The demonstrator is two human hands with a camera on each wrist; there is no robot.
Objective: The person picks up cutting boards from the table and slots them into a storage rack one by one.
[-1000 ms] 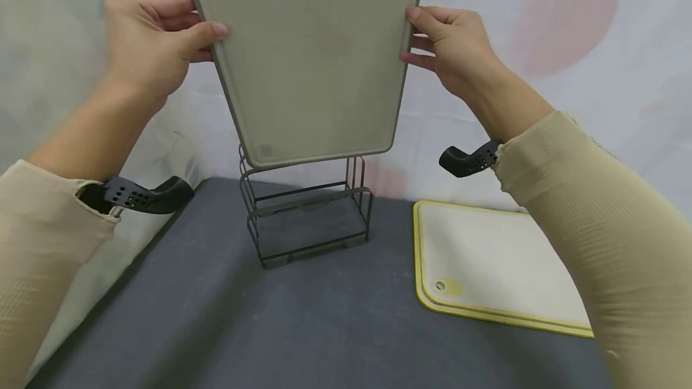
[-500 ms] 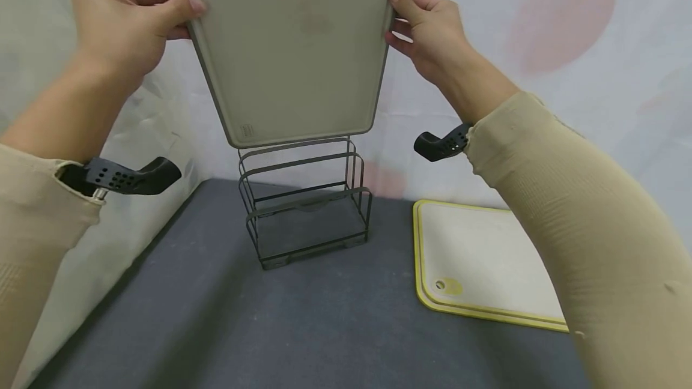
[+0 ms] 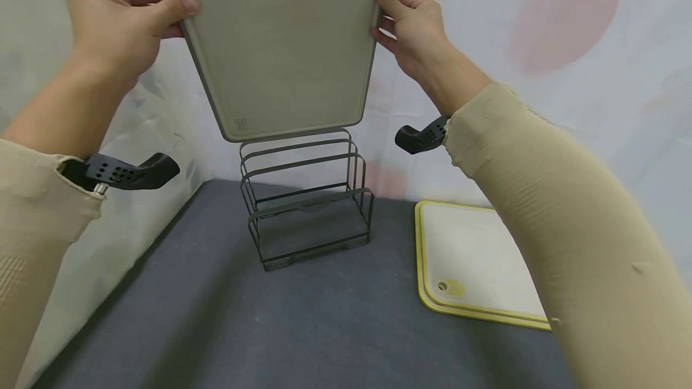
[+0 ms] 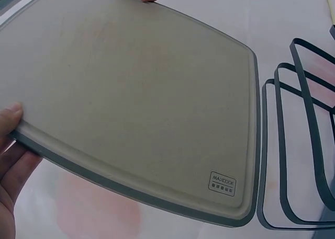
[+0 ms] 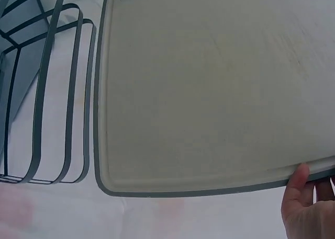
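While held upright above the dark wire rack, the grey-rimmed beige cutting board runs vertical w/ logo corner down; left hand & right hand pinch its side edges, thumbs in front.

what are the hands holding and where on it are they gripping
Both hands hold the grey-rimmed cutting board upright above the wire rack. The left hand grips its left side edge, the right hand its right side edge.
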